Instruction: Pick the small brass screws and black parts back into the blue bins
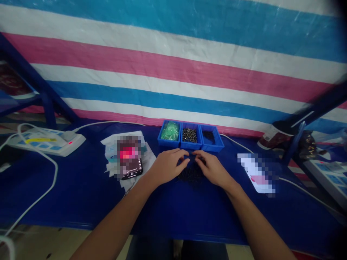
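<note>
My left hand (168, 165) reaches over the blue table with its fingers bent and a gap between thumb and forefinger. Opposite it, my right hand (214, 169) has loosely curled fingers, also apart; I see nothing held in either hand. Between and just below them lies a dark pile of small, thin black pieces (190, 175), too blurred to name. Right behind the hands stand three joined blue bins. The left bin (168, 143) holds green translucent pieces (170, 130), the middle one (191, 146) small shiny metal parts (189, 135), the right one (213, 148) small black pieces (208, 135).
Left of the hands, a phone (131, 169) rests on a white plastic packet (111, 144). A second phone (257, 175) lies at right. Power strips (76, 144) with white cables sit at both sides. A dark cup (273, 135) stands by the right frame post; a striped sheet (173, 65) hangs behind.
</note>
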### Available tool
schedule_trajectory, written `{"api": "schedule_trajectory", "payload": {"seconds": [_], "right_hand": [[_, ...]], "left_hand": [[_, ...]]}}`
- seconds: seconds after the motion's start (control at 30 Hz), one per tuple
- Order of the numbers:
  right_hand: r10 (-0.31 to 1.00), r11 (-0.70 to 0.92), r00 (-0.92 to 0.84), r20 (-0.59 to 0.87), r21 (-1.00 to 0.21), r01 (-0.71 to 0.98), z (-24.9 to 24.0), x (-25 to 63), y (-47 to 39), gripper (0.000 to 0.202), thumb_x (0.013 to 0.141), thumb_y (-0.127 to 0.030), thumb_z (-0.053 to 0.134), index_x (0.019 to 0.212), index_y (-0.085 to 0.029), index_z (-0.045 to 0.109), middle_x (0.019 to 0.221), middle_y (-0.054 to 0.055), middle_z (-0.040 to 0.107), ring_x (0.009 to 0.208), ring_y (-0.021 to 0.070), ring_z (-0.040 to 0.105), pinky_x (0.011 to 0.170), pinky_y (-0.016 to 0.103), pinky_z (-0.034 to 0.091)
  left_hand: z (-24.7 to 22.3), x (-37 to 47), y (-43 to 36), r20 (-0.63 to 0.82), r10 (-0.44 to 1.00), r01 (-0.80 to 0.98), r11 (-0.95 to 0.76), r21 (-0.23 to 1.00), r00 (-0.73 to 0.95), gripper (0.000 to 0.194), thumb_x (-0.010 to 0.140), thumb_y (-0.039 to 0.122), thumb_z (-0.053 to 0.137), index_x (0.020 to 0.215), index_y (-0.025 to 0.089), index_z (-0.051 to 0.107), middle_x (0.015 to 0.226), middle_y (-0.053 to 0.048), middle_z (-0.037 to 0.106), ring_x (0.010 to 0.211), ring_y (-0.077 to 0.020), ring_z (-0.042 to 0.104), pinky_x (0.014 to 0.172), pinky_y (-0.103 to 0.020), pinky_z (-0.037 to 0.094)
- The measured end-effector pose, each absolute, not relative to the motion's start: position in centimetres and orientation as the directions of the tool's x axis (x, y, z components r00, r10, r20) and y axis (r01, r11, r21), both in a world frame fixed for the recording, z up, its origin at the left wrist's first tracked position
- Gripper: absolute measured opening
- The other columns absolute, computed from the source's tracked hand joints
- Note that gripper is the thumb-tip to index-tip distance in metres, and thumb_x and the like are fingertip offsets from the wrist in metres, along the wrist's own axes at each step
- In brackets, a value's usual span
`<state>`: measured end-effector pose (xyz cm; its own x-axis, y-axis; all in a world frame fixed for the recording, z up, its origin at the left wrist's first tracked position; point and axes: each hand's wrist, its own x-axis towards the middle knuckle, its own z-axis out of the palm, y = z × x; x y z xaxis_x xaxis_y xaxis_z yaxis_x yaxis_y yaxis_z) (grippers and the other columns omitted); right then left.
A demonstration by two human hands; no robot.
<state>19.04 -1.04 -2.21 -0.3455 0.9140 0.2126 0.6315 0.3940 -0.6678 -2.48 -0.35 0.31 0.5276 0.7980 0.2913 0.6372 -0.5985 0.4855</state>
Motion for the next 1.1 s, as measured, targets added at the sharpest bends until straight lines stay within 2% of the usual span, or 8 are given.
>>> {"api": "schedule_trajectory", "payload": {"seconds": [0.07,0.2,0.33,0.5,0.67,0.8,0.93,1.1], "right_hand": [[0.905,0.419,-0.345,0.251,-0.67,0.613,-2.3,19.0,-1.0,0.033,0.096,-0.018,0.041,0.124,-0.021,0.057,0.114,0.009,0.064,0.102,0.0205,0.061,0.091,0.036,0.045],[0.916,0.4,-0.286,0.282,-0.7,0.591,-2.5,19.2,-0.8,0.026,0.096,-0.02,0.041,0.11,-0.021,0.063,0.105,0.008,0.065,0.096,0.0204,0.061,0.088,0.036,0.045],[0.965,0.237,-0.213,0.151,-0.852,0.468,-2.1,19.0,-1.1,0.015,0.09,-0.03,0.056,0.098,-0.021,0.064,0.087,0.003,0.067,0.072,0.0157,0.06,0.067,0.03,0.047],[0.976,0.033,-0.219,-0.017,-0.974,0.224,-1.2,18.3,-1.7,0.025,0.084,-0.043,0.064,0.087,-0.019,0.06,0.068,-0.002,0.063,0.041,0.0072,0.043,0.041,0.023,0.032],[0.971,0.037,-0.238,0.001,-0.988,0.149,-0.9,17.6,-1.9,0.027,0.084,-0.044,0.065,0.078,-0.018,0.059,0.054,-0.006,0.048,0.043,0.0071,0.039,0.042,0.022,0.027],[0.972,0.081,-0.232,0.031,-0.974,0.212,-1.0,17.4,-2.0,0.029,0.089,-0.045,0.057,0.08,-0.018,0.061,0.061,-0.004,0.053,0.048,0.008,0.041,0.047,0.023,0.031],[0.978,0.134,-0.192,0.078,-0.946,0.296,-0.9,16.9,-2.3,0.032,0.092,-0.042,0.053,0.071,-0.018,0.057,0.057,-0.004,0.045,0.052,0.0093,0.04,0.051,0.024,0.031],[0.994,0.109,-0.04,0.103,-0.974,0.199,-0.5,17.4,-1.8,0.032,0.09,-0.044,0.054,0.07,-0.019,0.052,0.06,-0.004,0.048,0.05,0.0097,0.042,0.05,0.024,0.033]], "left_hand": [[0.3,-2.5,-0.4,0.283,0.799,0.641,-0.596,0.483,0.53,0.024,0.094,0.033,0.05,0.111,0.023,0.064,0.094,-0.002,0.068,0.079,-0.0171,0.062,0.07,-0.03,0.045],[0.5,-2.4,-0.3,0.272,0.801,0.642,-0.592,0.487,0.532,0.024,0.095,0.034,0.05,0.111,0.023,0.063,0.093,-0.001,0.068,0.079,-0.017,0.061,0.07,-0.031,0.044],[0.6,-2.4,-0.5,0.266,0.794,0.636,-0.6,0.485,0.547,0.024,0.095,0.034,0.05,0.112,0.023,0.062,0.094,-0.002,0.068,0.081,-0.0173,0.062,0.071,-0.031,0.044],[0.6,-2.1,-0.9,0.273,0.755,0.585,-0.641,0.498,0.596,0.024,0.093,0.04,0.054,0.108,0.023,0.062,0.094,-0.001,0.066,0.082,-0.0168,0.061,0.071,-0.03,0.044],[0.3,-1.8,-0.8,0.31,0.738,0.571,-0.666,0.481,0.6,0.023,0.095,0.038,0.051,0.088,0.019,0.062,0.083,-0.001,0.064,0.075,-0.0145,0.059,0.067,-0.028,0.041],[0.3,-2.0,-0.6,0.342,0.74,0.575,-0.669,0.471,0.58,0.02,0.095,0.032,0.051,0.086,0.019,0.063,0.078,0.0,0.063,0.073,-0.0136,0.058,0.065,-0.027,0.04],[0.5,-2.2,-0.5,0.358,0.739,0.557,-0.668,0.493,0.57,0.019,0.095,0.031,0.052,0.089,0.02,0.065,0.082,0.0,0.065,0.075,-0.0132,0.06,0.068,-0.028,0.042],[0.9,-2.4,-0.5,0.355,0.804,0.576,-0.591,0.565,0.477,0.029,0.093,0.041,0.055,0.114,0.023,0.063,0.093,-0.001,0.068,0.075,-0.0136,0.061,0.071,-0.029,0.046]]}}
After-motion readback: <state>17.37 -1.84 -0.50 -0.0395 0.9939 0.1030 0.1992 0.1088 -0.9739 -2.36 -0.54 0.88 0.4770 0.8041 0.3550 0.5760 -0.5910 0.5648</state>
